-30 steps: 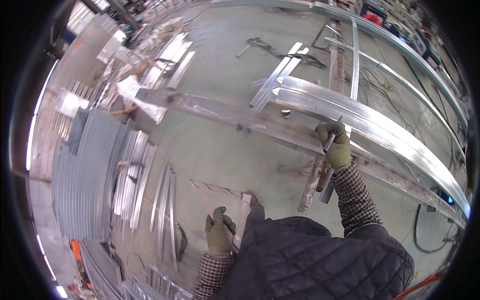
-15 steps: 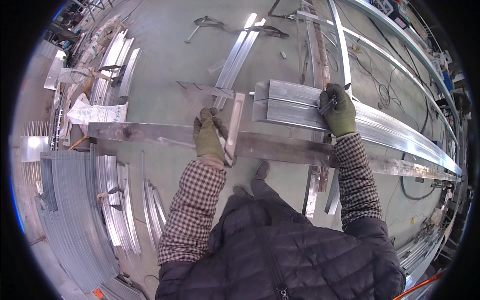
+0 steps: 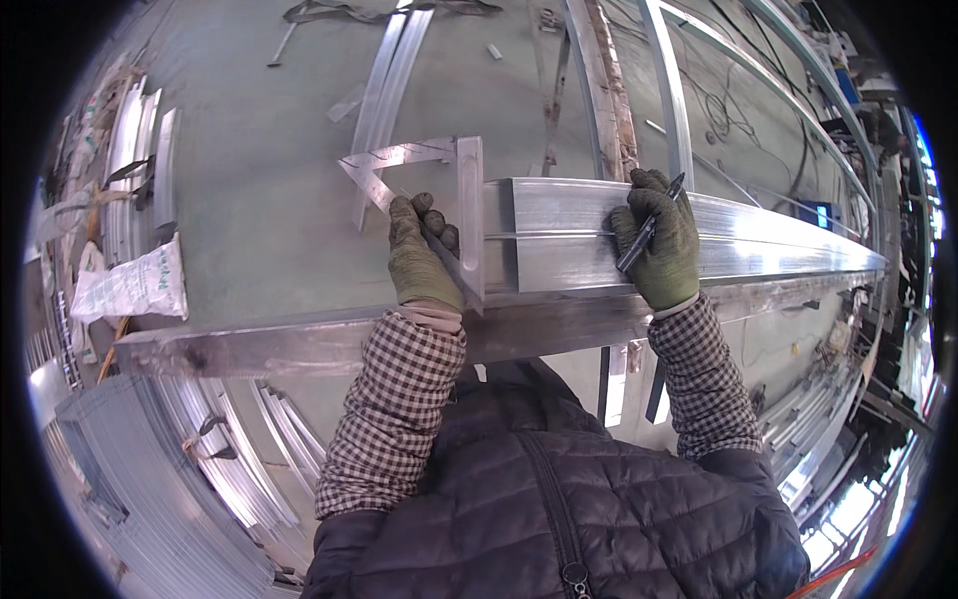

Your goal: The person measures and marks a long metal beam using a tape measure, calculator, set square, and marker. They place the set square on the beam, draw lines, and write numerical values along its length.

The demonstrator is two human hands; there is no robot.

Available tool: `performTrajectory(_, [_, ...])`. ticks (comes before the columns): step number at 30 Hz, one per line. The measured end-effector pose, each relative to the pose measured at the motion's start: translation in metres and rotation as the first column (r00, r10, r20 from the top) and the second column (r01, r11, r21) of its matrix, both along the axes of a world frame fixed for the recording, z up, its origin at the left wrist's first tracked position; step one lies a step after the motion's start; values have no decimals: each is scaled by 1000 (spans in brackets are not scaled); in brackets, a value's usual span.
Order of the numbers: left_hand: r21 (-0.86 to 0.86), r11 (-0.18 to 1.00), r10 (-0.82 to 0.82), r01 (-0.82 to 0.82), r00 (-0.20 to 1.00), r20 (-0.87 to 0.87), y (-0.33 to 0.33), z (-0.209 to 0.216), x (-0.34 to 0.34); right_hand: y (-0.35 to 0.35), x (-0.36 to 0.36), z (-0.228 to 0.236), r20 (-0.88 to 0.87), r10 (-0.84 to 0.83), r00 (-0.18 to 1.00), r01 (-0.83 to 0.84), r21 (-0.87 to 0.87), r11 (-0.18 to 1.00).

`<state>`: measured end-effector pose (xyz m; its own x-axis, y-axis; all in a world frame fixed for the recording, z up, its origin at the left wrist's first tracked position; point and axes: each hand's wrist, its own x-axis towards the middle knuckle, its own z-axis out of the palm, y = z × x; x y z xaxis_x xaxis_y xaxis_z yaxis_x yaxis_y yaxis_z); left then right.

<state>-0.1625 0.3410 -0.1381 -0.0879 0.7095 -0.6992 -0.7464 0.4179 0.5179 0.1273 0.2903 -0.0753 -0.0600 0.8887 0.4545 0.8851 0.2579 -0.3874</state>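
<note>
Two tools are held: a square [image 3: 470, 210] at left, a pen [image 3: 640, 242] at right.
Leftmost lies a white sack [image 3: 135, 285], near the end of a long beam [image 3: 249, 344] that runs across beneath the forearms. The left hand [image 3: 426, 255], gloved, has its fingers curled, pinching the slanted side of the square, whose thick bar is just beside the ends of two silvery profiles [image 3: 564, 262]; I cannot tell if they touch. Farther right, the gloved right hand [image 3: 659, 240] is over the profiles, its fingers closed around the slanting pen.
</note>
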Motion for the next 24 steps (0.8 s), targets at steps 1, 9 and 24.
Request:
performTrajectory(1, [21,1000,-18,18,1000,14,3,0,2,1,-1,-1,-35,-1,999,0,-7,1000])
performTrajectory(9, [-81,994,-63,67,997,54,1,-3,10,-4,1,-7,-144,-98,985,80,-125,989])
performTrajectory(24, [8,990,-138,139,985,-107,9,10,1,1,-2,0,-82,-62,995,60,-29,998])
